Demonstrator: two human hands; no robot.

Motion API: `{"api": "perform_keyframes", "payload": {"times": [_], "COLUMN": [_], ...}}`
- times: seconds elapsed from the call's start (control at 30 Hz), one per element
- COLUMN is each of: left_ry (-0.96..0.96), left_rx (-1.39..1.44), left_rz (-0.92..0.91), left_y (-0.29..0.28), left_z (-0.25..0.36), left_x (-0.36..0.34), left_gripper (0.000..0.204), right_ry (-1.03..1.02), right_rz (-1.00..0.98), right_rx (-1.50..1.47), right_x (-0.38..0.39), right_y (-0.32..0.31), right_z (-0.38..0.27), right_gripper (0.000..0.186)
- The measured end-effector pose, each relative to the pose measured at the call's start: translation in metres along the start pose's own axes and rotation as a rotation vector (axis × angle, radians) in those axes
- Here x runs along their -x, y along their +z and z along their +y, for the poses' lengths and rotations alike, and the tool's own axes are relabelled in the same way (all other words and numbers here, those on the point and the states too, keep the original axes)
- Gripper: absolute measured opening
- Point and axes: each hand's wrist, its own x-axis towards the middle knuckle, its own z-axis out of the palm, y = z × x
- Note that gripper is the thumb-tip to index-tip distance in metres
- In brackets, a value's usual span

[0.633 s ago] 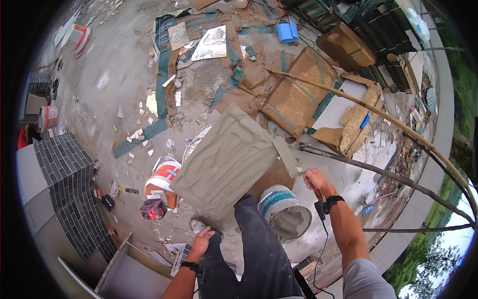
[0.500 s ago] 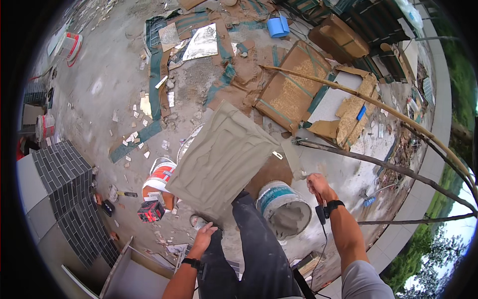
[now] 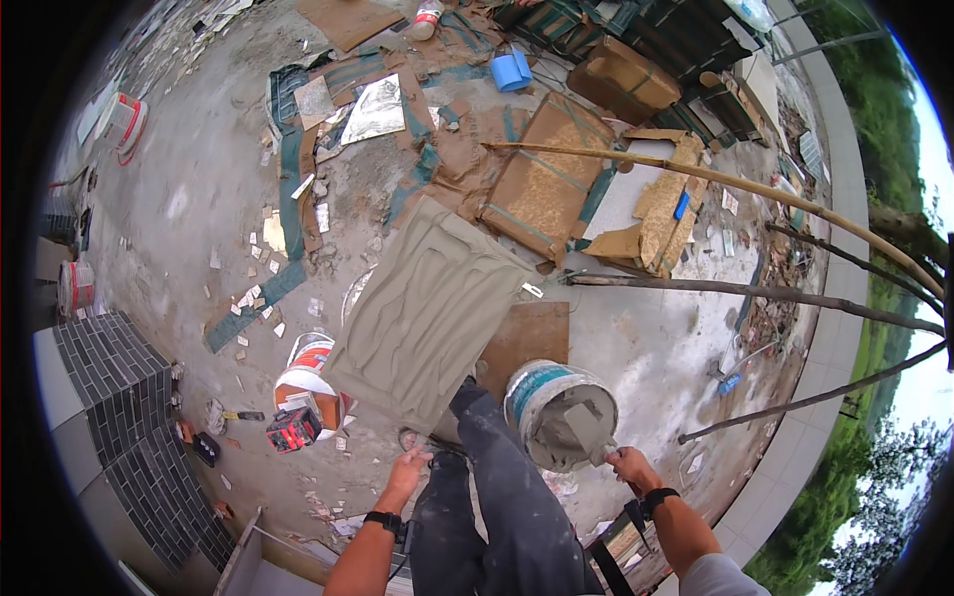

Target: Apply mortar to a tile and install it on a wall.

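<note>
My right hand (image 3: 633,471) is closed round the handle of a trowel (image 3: 584,425). The blade, coated in grey mortar, lies over the mouth of a white and teal bucket (image 3: 519,394) of mortar. To its left a large tile (image 3: 422,313) leans tilted, its upward face covered with ridged grey mortar. A small white plastic piece (image 3: 534,290) sticks out by its right corner. My left hand (image 3: 404,475) is near the tile's lower edge, beside my knee, its fingers curled together; whether they hold anything is hidden.
Left of the tile stands a bucket (image 3: 299,368) with a red and black tool (image 3: 293,429) next to it. A brown board (image 3: 537,336) lies behind the mortar bucket. Long poles (image 3: 735,288) cross the right side. Flattened cardboard (image 3: 547,174) and tile scraps litter the far floor.
My right hand has brought the trowel from the tile's right side down and left over the bucket. The left hand stays beside my knee. The whole view has shifted slightly.
</note>
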Motion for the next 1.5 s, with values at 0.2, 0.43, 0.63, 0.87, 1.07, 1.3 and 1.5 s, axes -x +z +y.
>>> {"api": "perform_keyframes", "payload": {"times": [0.2, 0.43, 0.63, 0.87, 1.07, 1.3, 1.5], "left_ry": [-0.040, -0.179, -0.115, -0.099, -0.075, -0.152, 0.012], "left_rx": [0.124, 0.502, 0.770, 0.993, 0.910, 0.711, 0.946], "left_rz": [0.060, 0.276, 0.288, 0.289, 0.283, 0.154, 0.212], "left_y": [-0.015, -0.043, -0.008, 0.035, 0.023, 0.014, -0.025], "left_z": [-0.048, -0.047, -0.024, -0.012, 0.004, 0.028, 0.068], "left_x": [-0.008, -0.008, -0.051, -0.081, -0.045, 0.052, 0.125], "left_gripper": [0.050, 0.061, 0.074, 0.050, 0.025, 0.052, 0.061], "right_ry": [-0.204, -0.632, -0.660, -0.551, -0.654, -0.592, -0.672], "right_rz": [0.040, 0.410, 0.384, 0.100, 0.190, 0.367, 0.194], "right_rx": [0.451, 0.277, 0.201, 0.088, 0.185, 0.155, -0.194], "right_x": [-0.015, -0.066, -0.147, -0.206, -0.160, -0.058, 0.013], "right_y": [0.056, -0.063, -0.133, -0.128, -0.117, -0.139, -0.167], "right_z": [0.016, -0.218, -0.378, -0.400, -0.376, -0.334, -0.387], "right_gripper": [0.055, 0.051, 0.070, 0.082, 0.072, 0.059, 0.066]}}
